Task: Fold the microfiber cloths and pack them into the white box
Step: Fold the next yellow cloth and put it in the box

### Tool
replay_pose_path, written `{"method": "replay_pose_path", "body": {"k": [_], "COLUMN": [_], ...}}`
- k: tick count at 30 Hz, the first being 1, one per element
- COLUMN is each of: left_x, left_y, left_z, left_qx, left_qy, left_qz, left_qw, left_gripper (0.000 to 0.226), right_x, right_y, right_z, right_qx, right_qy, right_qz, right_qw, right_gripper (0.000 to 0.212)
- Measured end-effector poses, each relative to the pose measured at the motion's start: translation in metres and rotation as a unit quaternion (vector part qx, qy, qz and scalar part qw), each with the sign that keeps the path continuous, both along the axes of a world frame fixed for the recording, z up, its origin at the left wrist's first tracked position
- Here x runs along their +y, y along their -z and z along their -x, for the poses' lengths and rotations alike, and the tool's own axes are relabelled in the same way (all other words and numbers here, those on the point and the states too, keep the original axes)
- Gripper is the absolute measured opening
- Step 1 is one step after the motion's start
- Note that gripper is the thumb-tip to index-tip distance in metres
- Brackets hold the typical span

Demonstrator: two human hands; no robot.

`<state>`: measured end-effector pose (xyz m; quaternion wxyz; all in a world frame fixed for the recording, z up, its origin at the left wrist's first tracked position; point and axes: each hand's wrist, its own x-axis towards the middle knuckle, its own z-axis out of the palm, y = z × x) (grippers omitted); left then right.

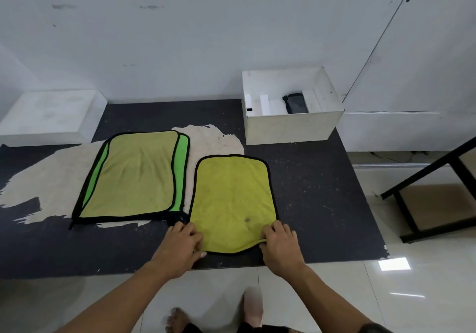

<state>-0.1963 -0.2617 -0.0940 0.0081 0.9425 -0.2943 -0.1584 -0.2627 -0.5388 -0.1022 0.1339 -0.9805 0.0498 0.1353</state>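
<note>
A yellow microfiber cloth (233, 198) with a black hem lies flat on the dark table (322, 198), near its front edge. My left hand (181, 245) pinches the cloth's near left corner. My right hand (279, 242) pinches the near right corner, which is lifted slightly. To the left lies a stack of olive and bright green cloths (136, 175), spread flat. The white box (291, 123) stands open at the back right of the table, with a dark folded item (296, 103) and white dividers inside.
A white block (51, 116) sits at the table's back left against the wall. The tabletop has a worn pale patch (49, 180) under the cloth stack. A black-framed table (435, 191) stands on the tiled floor at the right. My bare feet show below.
</note>
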Motion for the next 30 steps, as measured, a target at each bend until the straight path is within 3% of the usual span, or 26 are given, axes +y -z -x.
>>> {"method": "replay_pose_path", "body": {"k": [3, 7, 11, 13, 18, 21, 24, 30], "left_x": [-0.005, -0.002, 0.003, 0.004, 0.009, 0.012, 0.012, 0.010], "left_y": [0.000, -0.003, -0.004, -0.003, 0.004, 0.007, 0.005, 0.002], "left_z": [0.000, 0.000, 0.003, 0.005, 0.011, 0.014, 0.017, 0.026], "left_qx": [-0.017, -0.005, 0.024, 0.022, 0.007, 0.004, -0.005, -0.037], "left_qy": [0.006, 0.004, -0.008, -0.023, -0.041, -0.042, -0.038, -0.062], "left_qz": [-0.026, -0.012, -0.014, -0.001, 0.036, 0.053, 0.057, 0.082], "left_qw": [1.000, 1.000, 1.000, 0.999, 0.998, 0.998, 0.998, 0.994], "left_gripper": [0.031, 0.020, 0.045, 0.039, 0.033, 0.016, 0.011, 0.025], "right_x": [0.000, 0.002, 0.003, 0.003, -0.001, -0.003, -0.004, -0.008], "right_y": [0.002, 0.002, -0.001, -0.004, -0.006, -0.006, -0.005, -0.006], "right_z": [-0.001, -0.002, -0.002, -0.002, 0.000, 0.006, 0.013, 0.019], "right_qx": [0.002, -0.017, -0.016, -0.005, 0.001, -0.022, -0.034, -0.050], "right_qy": [-0.004, 0.014, 0.034, 0.037, 0.058, 0.060, 0.044, 0.023], "right_qz": [0.006, 0.000, -0.010, -0.012, -0.027, -0.028, -0.024, -0.015], "right_qw": [1.000, 1.000, 0.999, 0.999, 0.998, 0.998, 0.998, 0.998], "right_gripper": [0.033, 0.032, 0.024, 0.022, 0.043, 0.048, 0.048, 0.035]}}
